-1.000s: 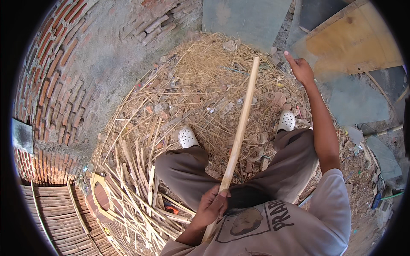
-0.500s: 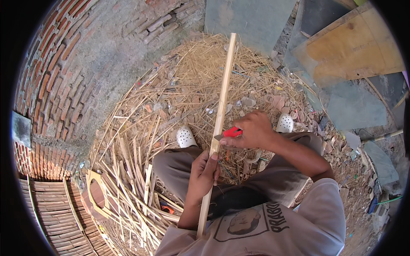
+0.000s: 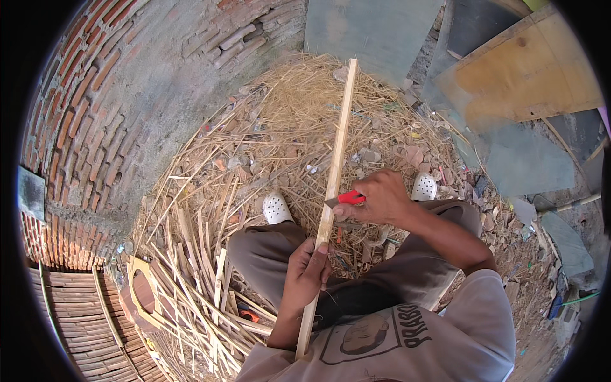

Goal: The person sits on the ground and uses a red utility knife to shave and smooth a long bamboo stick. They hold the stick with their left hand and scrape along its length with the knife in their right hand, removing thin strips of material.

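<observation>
A long, pale strip of split bamboo or wood [image 3: 341,143] slants from my lap up and away between my knees. Around its lower part my left hand [image 3: 308,267] is closed, the thumb lying along its face. My right hand [image 3: 380,197] grips a red-handled knife [image 3: 351,198], probably a utility cutter. The short grey blade touches the strip's right edge, a little above my left hand. Where the strip's near end meets my shirt, its tip is hard to make out.
Cut strips [image 3: 200,293] lie in a heap at my left, with an orange-and-black tool [image 3: 249,313] among them. Shavings and rubble [image 3: 299,102] cover the ground ahead. A brick wall [image 3: 95,121] rises at left; flat sheets [image 3: 522,70] lie at far right. Bamboo slats [image 3: 83,325] are at lower left.
The strip has shifted slightly toward me, its far end lower and a little to the right. The knife blade sits slightly farther up the strip from my left hand.
</observation>
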`<state>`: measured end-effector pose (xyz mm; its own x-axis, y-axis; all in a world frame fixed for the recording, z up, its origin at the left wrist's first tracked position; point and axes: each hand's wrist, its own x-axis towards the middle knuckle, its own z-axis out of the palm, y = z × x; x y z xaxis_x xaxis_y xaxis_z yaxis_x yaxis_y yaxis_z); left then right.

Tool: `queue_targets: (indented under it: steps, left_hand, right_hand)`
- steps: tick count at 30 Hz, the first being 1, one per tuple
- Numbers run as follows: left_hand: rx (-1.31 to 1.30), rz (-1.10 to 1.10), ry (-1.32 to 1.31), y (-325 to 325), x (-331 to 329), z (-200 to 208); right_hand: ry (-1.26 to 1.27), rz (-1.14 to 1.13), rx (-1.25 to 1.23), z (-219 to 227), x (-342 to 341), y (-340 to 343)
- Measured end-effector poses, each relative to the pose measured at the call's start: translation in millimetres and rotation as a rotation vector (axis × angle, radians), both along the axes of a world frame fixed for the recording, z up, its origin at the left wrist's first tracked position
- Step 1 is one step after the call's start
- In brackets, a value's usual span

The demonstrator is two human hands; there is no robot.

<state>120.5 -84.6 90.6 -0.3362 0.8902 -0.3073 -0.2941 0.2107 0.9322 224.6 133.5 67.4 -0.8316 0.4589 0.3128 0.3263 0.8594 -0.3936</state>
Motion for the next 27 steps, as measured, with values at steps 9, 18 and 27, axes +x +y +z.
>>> queue_targets:
  steps: [9, 18, 27]
  left_hand:
    - [-0.049, -0.011, 0.008, -5, 5, 6]
    - [-0.05, -0.071, 0.046, -15, 8, 12]
    - [-0.081, -0.119, -0.039, -40, 17, 7]
  right_hand:
    - [-0.002, -0.159, 0.002, -5, -10, 44]
    - [0.016, -0.232, 0.078, -4, -12, 76]
    - [-0.068, -0.401, -0.03, 5, -8, 136]
